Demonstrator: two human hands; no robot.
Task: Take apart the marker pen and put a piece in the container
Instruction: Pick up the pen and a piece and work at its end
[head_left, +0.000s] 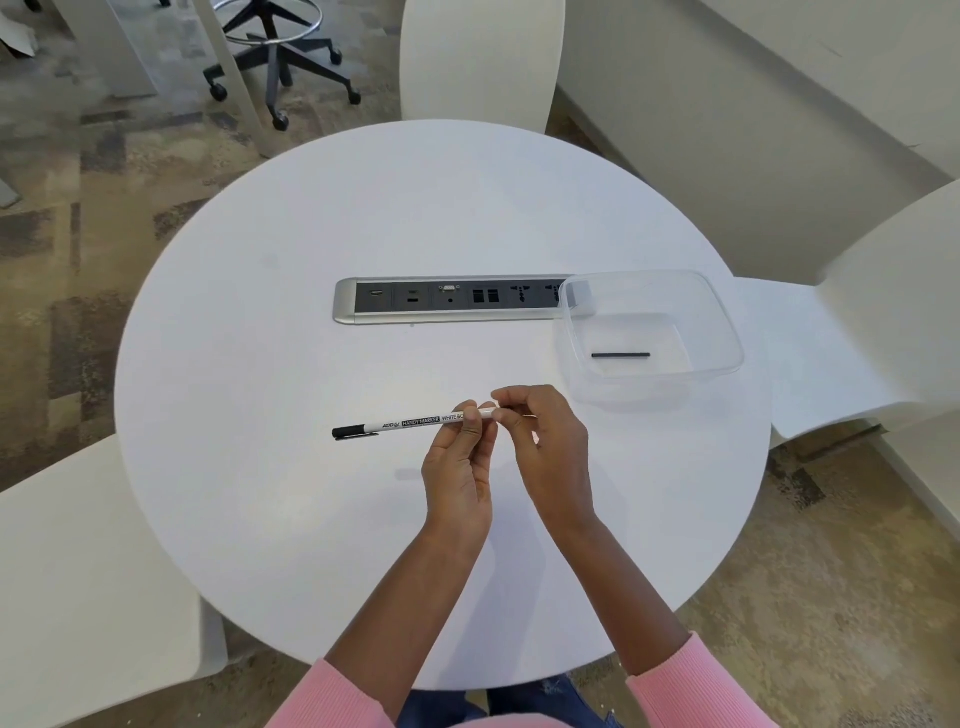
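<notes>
Where the patterned grey-and-tan carpet (78, 234) gives way, a round white table (311, 312) fills the middle of the view. A silver-framed socket strip (452, 300) is set flush into its top. White moulded chairs stand round it: one at the far side (483, 57), one to the right (857, 312), and one at the near left (78, 561). The black castor base of an office chair (280, 67) shows beyond the table at the upper left.

A clear plastic container (730, 338) sits on the table's right side, its far left corner overlapping the end of the socket strip. A thin black stick (621, 355) lies flat on its bottom.

The marker pen (410, 422) is held just above the table, near the front and left of the container — well apart from it. It lies almost level, its black cap (348, 431) still on and pointing left. The left hand (460, 473) pinches the white barrel near its right end, fingers curled up round it. The right hand (550, 452) meets it there, thumb and fingertips closed on the very tip of the barrel — the two hands almost touch. Pink sleeves (332, 696) cover both forearms at the bottom edge.
</notes>
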